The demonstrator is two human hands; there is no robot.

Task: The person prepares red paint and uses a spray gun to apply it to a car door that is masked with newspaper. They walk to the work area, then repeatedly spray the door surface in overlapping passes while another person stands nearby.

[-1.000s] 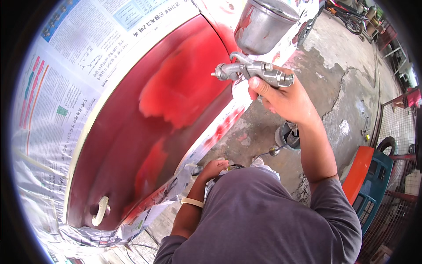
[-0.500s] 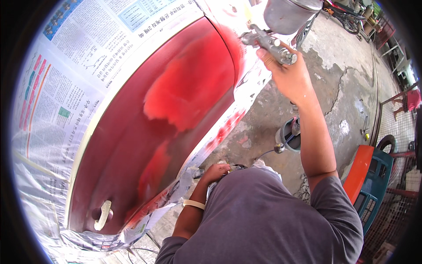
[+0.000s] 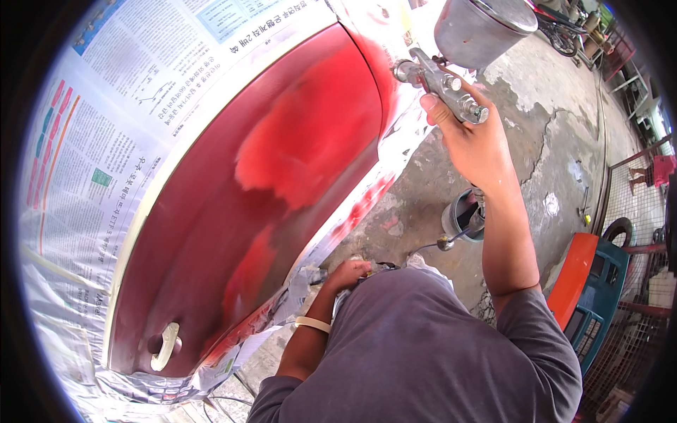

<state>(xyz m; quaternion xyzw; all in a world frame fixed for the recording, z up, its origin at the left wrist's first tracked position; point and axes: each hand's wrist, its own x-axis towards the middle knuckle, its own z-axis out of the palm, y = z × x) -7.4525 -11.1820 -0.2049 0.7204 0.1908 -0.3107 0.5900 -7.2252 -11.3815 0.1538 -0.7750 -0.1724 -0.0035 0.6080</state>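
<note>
My right hand (image 3: 481, 151) is wrapped round a metal paint spray gun (image 3: 447, 86), with the thumb along its near side. A grey paint cup (image 3: 485, 32) sits on the gun. The gun's head points at the far right end of a dark red car door (image 3: 204, 204). A brighter red patch (image 3: 300, 144) covers part of the door, and a pale handle (image 3: 166, 347) is at its near left end. Low beside my waist, my left hand (image 3: 350, 273) is closed, partly hidden by my shirt; what it grips is unclear.
Newspaper (image 3: 151, 99) and clear plastic sheeting mask the car round the door. On the concrete floor (image 3: 543, 169) stands a grey bucket (image 3: 451, 224), partly behind my right forearm. Orange and teal car parts (image 3: 575, 275) lean at the right, near a wire mesh fence (image 3: 627, 194).
My right hand and the spray gun have moved slightly right and nearer to me. My left hand has stayed almost where it was.
</note>
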